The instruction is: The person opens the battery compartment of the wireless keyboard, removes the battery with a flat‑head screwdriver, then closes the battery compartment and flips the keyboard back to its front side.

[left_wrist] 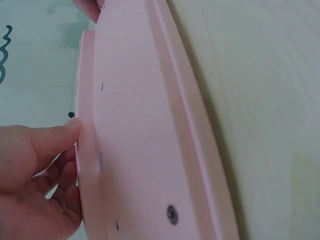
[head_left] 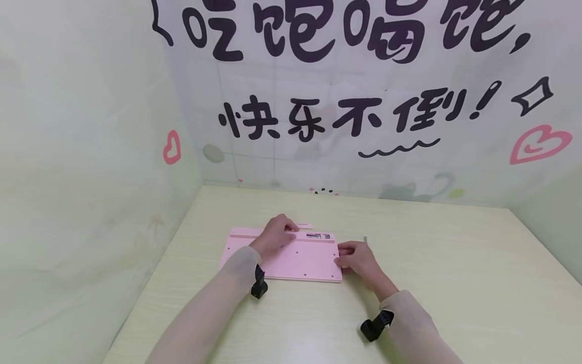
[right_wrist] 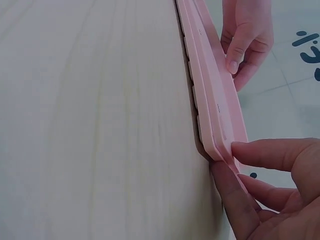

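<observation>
A pink keyboard (head_left: 313,260) lies face down, its underside with screws and a small label (head_left: 318,236) turned up. Edges of keys (right_wrist: 194,97) show beneath it in the right wrist view. My left hand (head_left: 275,235) reaches across it to the far edge, with the thumb on the raised strip (left_wrist: 87,150) and the other fingers bent against the rim. At the right end, my right hand (head_left: 356,257) pinches the keyboard's edge, thumb above and a finger underneath. That corner appears slightly raised off the table in the right wrist view.
Just behind the keyboard is a thin pink piece (head_left: 303,226), partly hidden. A small grey object (head_left: 365,239) stands out beyond my right hand, its kind unclear. The pale wooden table (head_left: 454,283) meets a printed wall covering (head_left: 291,167) at the back.
</observation>
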The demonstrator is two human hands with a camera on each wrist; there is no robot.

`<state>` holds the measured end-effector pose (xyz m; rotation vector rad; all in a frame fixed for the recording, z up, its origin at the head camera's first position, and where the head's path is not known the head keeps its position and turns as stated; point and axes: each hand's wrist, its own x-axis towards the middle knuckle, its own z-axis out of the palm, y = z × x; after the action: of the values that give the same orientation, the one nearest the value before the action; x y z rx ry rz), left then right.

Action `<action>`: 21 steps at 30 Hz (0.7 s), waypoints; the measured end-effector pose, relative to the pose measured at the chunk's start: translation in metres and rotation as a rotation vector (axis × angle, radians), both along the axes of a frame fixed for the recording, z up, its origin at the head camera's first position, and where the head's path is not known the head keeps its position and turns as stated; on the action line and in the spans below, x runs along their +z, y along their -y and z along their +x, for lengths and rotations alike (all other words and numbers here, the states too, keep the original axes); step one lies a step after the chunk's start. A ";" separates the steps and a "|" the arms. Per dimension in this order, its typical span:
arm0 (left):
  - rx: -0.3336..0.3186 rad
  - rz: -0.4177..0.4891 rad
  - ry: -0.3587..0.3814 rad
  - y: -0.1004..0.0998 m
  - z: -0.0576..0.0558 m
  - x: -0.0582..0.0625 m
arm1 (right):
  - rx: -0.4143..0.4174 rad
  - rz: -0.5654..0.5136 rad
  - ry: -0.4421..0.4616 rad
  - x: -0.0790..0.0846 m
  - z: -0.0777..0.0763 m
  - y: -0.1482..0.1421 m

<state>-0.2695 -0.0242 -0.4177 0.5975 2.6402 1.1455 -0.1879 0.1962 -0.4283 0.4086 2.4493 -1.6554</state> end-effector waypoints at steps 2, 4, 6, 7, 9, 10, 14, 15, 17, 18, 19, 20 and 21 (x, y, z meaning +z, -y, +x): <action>0.004 0.001 0.003 0.000 0.000 0.000 | 0.009 0.011 -0.002 0.000 -0.001 -0.001; 0.006 0.000 0.004 -0.001 -0.001 -0.001 | 0.021 0.036 -0.012 0.001 -0.002 -0.002; 0.007 -0.001 0.006 0.000 -0.001 -0.001 | 0.038 0.061 -0.022 0.002 -0.003 -0.004; 0.007 0.000 0.008 -0.001 -0.001 -0.001 | 0.044 0.073 -0.026 0.004 -0.003 -0.004; 0.008 0.003 0.014 -0.001 -0.001 0.000 | 0.055 0.093 -0.033 0.007 -0.004 -0.006; 0.007 0.004 0.017 -0.001 -0.002 0.000 | 0.061 0.095 -0.034 0.009 -0.004 -0.008; 0.007 0.010 0.026 0.000 -0.002 0.000 | 0.073 0.092 -0.033 0.017 -0.005 -0.013; 0.006 0.013 0.028 0.000 -0.002 0.001 | 0.078 0.091 -0.035 0.020 -0.006 -0.014; 0.006 0.014 0.026 0.000 -0.002 0.000 | 0.089 0.097 -0.042 0.024 -0.006 -0.017; 0.004 0.016 0.025 0.000 -0.002 0.000 | 0.093 0.101 -0.047 0.027 -0.006 -0.018; 0.004 0.018 0.023 0.000 -0.002 0.000 | 0.101 0.106 -0.051 0.029 -0.006 -0.020; 0.003 0.019 0.022 0.000 -0.002 0.000 | 0.107 0.110 -0.055 0.032 -0.006 -0.021; 0.001 0.020 0.022 0.000 -0.002 -0.001 | 0.112 0.110 -0.057 0.034 -0.006 -0.023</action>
<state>-0.2718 -0.0244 -0.4183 0.5839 2.6143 1.1731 -0.1939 0.2191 -0.3943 0.2353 2.5614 -1.5134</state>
